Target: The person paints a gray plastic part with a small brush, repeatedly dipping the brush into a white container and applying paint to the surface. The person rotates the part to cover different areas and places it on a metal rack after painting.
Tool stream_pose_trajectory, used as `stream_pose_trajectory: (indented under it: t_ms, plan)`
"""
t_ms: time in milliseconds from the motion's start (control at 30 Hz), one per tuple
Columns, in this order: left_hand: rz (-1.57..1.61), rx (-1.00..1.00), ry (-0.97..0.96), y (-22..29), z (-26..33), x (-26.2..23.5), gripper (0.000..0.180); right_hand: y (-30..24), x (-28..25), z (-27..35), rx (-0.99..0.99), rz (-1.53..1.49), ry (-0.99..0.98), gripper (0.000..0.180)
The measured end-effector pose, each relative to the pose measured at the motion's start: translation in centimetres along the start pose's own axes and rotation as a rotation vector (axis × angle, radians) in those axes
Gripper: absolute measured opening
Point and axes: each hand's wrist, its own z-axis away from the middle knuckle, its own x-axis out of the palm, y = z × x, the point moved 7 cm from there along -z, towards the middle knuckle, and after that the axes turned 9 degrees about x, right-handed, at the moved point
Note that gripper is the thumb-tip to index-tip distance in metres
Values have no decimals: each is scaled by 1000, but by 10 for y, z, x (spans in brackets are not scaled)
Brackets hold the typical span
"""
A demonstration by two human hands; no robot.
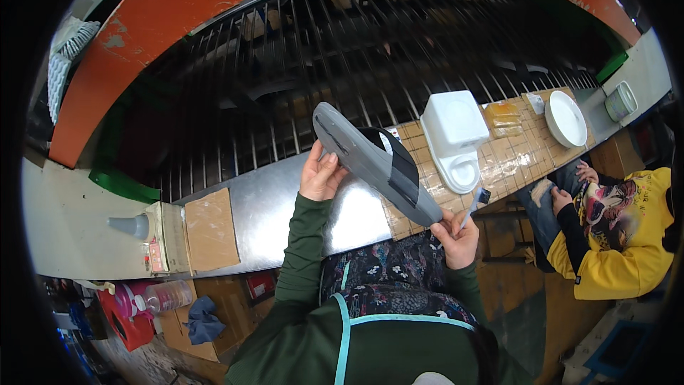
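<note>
A grey slide sandal (360,153) with a black strap (404,171) is tilted between my two hands, above the metal work surface (274,221). One end rests in the fingers of my left hand (323,177), thumb on its side. At the other end, my right hand (456,240) pinches the sandal's tip. That same hand also holds a small brush (473,207) with a pale handle and dark bristles, pointing up and away from the sandal. Just beyond the brush stands a white plastic dispenser (456,128) with a small round cup at its near end.
Cardboard (524,153) under the dispenser also bears a yellowish block (504,118) and a white bowl (566,120). Dark metal rods (285,100) span the area behind. A brown cardboard piece (211,232) lies left. At right sits a person in a yellow shirt (620,232).
</note>
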Motion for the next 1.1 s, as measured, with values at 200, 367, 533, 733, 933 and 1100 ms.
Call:
stream_pose_trajectory:
  t_ms: [200, 367, 533, 733, 933, 1100]
  plan:
    - [-93, 89, -25, 22, -1, 7, 50, 7, 4, -10, -2, -24, -18, 34]
    - [-102, 257, -114, 55, 8, 24, 54, 9, 9, -19, -1, -105, -30, 33]
    - [-308, 473, -70, 92, 22, 41, 52, 1, 22, -34, -58, -100, -41, 32]
    - [-701, 728, 145, 119, 29, 55, 31, -11, 47, -39, -38, -98, -133, 30]
    - [-907, 779, 177, 118, 29, 64, 30, -21, 71, -39, -21, -83, -229, 26]
    - [-1035, 794, 166, 116, 28, 79, 32, -43, 87, -45, -54, -34, -270, 29]
